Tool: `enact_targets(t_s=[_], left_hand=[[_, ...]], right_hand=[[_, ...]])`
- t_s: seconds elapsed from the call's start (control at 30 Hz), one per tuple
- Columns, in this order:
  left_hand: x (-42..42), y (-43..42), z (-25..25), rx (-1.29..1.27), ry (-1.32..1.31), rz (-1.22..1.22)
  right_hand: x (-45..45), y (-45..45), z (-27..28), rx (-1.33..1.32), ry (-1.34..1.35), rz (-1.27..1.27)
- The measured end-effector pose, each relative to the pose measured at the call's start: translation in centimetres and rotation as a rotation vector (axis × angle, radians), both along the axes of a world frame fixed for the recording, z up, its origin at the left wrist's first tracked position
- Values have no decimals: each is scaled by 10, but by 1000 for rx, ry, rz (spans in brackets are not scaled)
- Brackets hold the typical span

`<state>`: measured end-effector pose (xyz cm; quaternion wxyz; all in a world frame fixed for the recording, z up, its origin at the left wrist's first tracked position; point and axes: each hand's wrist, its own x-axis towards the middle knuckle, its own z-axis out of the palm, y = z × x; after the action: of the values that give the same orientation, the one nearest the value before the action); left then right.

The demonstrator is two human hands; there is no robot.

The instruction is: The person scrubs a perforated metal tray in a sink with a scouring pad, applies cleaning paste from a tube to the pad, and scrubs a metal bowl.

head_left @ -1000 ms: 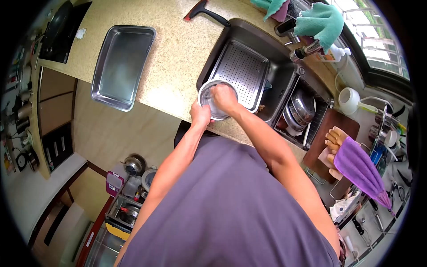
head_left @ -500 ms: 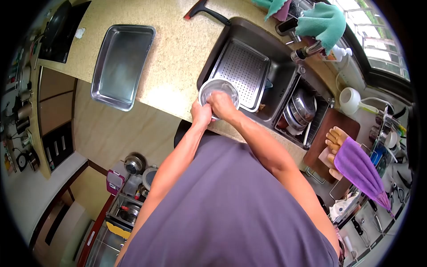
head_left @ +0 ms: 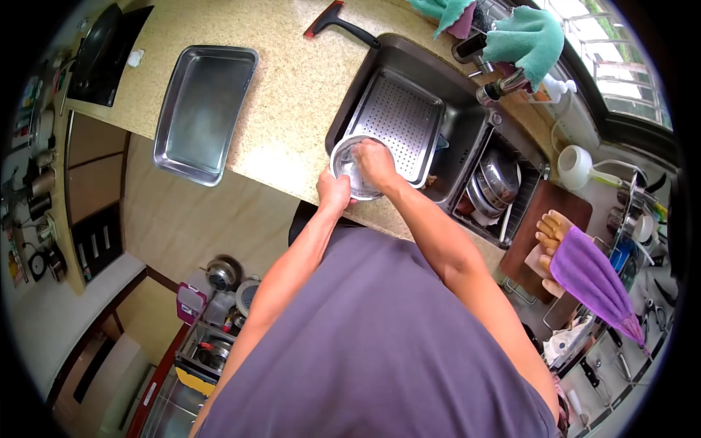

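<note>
A round metal bowl point(head_left: 349, 155) is tilted over the front edge of the sink, with its opening towards me. My left hand point(head_left: 334, 190) grips its lower left rim. Inside the bowl is my right hand point(head_left: 376, 162), its fingers curled against the inner wall; what they hold, if anything, is hidden. Right behind the bowl, a perforated metal tray point(head_left: 401, 120) lies in the sink point(head_left: 460, 109).
On the counter point(head_left: 285, 95) at the left lies a deep metal tray point(head_left: 202, 113). A squeegee point(head_left: 343, 25) rests by the sink's back corner. Stacked bowls point(head_left: 499, 179) fill a rack at the right, beside a brown cutting board point(head_left: 544, 226) and purple cloth point(head_left: 591, 277).
My right hand has moved about inside the bowl, down and left, then back up and right. My left hand has kept its hold. The whole view has shifted slightly.
</note>
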<state>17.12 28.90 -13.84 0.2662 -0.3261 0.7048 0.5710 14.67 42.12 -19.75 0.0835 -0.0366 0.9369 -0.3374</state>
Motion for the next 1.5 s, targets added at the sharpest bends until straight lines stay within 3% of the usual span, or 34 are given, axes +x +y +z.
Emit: enact_targets(t_s=[0.07, 0.13, 0.27, 0.33, 0.4, 0.47, 0.53, 0.6, 0.7, 0.73, 0.8, 0.93, 0.97, 1.0, 1.07, 1.13, 1.23, 1.33, 1.5], left_hand=[[-3, 0, -1, 22, -5, 4], [-4, -2, 4, 14, -22, -19], [-3, -5, -1, -43, -39, -90], [-1, -4, -5, -20, -32, -61], [0, -3, -4, -3, -1, -45], [1, -1, -3, -20, -7, -40], [1, 1, -6, -57, -3, -13], [-1, 1, -7, -52, -9, 9], [1, -5, -5, 33, -14, -75], [1, -2, -6, 32, -12, -76], [5, -1, -5, -7, -8, -9], [2, -1, -4, 5, -9, -20], [-1, -2, -4, 8, -35, -60], [8, -5, -5, 0, -49, -63], [4, -3, -11, -50, -4, -47], [3, -3, -8, -48, 1, -58], [5, -2, -6, -22, -3, -39], [4, 0, -6, -80, 25, -46], [6, 0, -11, -37, 11, -19]], right_hand=[[9, -4, 2, -20, 27, -41], [19, -7, 6, -63, -68, 313], [23, -1, 3, -93, -67, 337], [8, -3, 0, -34, 22, 312], [-2, 4, 0, 152, 58, 119], [8, 8, 23, 208, 42, 56], [17, 8, 37, 398, -192, 171], [19, 1, 33, 391, -270, 175], [20, -11, 21, -79, -144, 171], [9, -6, 12, -79, -142, 170], [-2, -3, 4, 204, -32, 9], [12, -4, -1, 74, 0, -78], [13, -9, -3, -117, 108, -17], [25, -11, 1, -124, 94, -21], [30, -1, 13, -113, -104, 240], [27, 9, 23, -9, -227, 275], [11, 5, 5, 126, -53, -10], [34, -3, 22, -94, -84, 187], [5, 3, 15, 192, -11, 19]])
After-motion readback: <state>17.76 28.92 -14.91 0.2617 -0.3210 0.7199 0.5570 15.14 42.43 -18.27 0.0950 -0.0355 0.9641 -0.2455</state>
